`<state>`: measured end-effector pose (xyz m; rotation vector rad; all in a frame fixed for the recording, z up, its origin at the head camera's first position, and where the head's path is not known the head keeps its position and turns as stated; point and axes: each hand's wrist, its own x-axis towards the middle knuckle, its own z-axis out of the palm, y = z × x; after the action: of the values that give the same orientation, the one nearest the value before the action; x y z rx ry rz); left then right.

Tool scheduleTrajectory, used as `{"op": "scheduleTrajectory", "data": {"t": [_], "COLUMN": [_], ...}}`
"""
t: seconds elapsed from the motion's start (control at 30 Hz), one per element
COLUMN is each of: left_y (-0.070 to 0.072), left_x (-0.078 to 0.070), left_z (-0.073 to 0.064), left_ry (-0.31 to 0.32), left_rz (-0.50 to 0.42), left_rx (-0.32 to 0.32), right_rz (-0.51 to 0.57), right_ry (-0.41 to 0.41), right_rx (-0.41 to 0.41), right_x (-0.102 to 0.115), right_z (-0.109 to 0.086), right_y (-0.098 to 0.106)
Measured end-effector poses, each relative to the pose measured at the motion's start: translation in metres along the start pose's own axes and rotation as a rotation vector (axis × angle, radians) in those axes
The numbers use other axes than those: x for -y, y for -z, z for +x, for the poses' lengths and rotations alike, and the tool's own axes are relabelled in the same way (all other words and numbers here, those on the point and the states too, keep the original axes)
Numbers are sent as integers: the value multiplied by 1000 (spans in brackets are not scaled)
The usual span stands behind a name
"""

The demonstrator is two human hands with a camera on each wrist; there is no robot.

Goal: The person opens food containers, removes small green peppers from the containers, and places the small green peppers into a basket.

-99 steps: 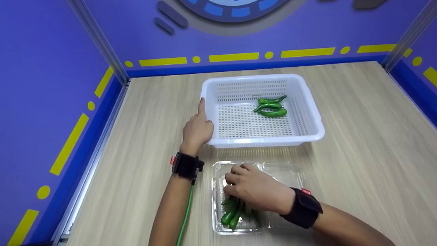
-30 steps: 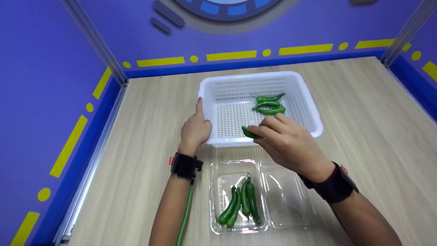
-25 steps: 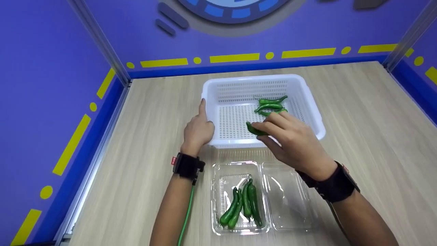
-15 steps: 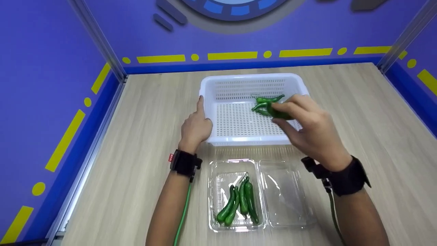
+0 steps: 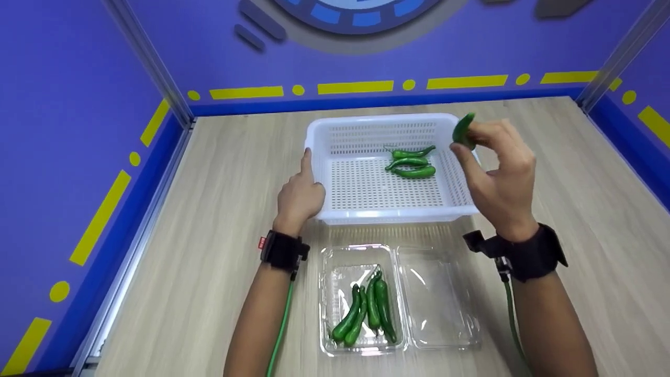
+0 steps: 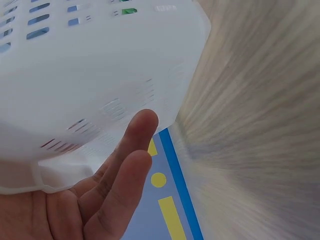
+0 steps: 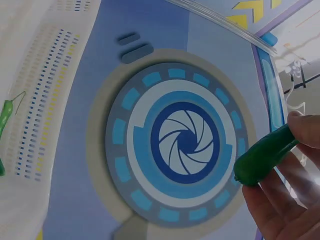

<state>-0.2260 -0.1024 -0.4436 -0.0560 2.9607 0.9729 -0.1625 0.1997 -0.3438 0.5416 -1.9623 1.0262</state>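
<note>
Head view: right hand (image 5: 500, 173) pinches a pepper (image 5: 464, 130) (mostly hidden); left hand (image 5: 299, 196) seemingly flat.

The white basket (image 5: 390, 209) sits in the middle of the counter (image 5: 225, 173), and its tall walls block any low path from the side. From the top it is wide open. Three green peppers (image 5: 412, 162) lie at the upper right of its floor; the rest of the floor is bare.

The left hand (image 5: 299, 196) blocks the basket's left wall. The right hand (image 5: 497, 173) fills the air over the right rim.

Near the bottom of the frame, the clear tray (image 5: 400, 298) takes up room. Four peppers (image 5: 366, 314) fill its left half.

Purple walls (image 5: 68, 104) close the counter in at the left, top and right.
</note>
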Motion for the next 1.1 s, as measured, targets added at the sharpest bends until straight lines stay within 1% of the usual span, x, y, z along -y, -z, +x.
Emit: {"op": "scheduleTrajectory", "data": {"t": [0.1,0.23,0.33,0.43,0.53,0.6,0.8,0.9,0.97,1.1], "left_y": [-1,-1,-2,-1,-1,0,2,0,0,0], "left_x": [4,3,4,5,4,3,2,1,2,3], "left_z": [-2,-1,-1,0,0,0,1,1,0,0], "left_ry": [-7,-1,12,17,16,17,14,18,20,11], "left_rz": [-2,-6,-7,-5,-4,-4,-1,-2,4,10], "left_rx": [-9,-4,3,3,7,12,-2,6,6,-1], "right_rz": [33,39,1,-35,-63,-81,-139,-167,-174,-200], "right_ry": [-30,-92,-121,-124,-118,-109,-55,-36,-25,-3], "right_rx": [-58,-151,-167,-157,-136,-107,42,105,131,155], "right_x": [0,2,3,-3,-14,-20,-34,-40,-43,-49], "right_z": [7,19,23,25,26,27,25,22,20,21], "right_y": [3,10,11,10,10,9,3,-1,-7,-17]}}
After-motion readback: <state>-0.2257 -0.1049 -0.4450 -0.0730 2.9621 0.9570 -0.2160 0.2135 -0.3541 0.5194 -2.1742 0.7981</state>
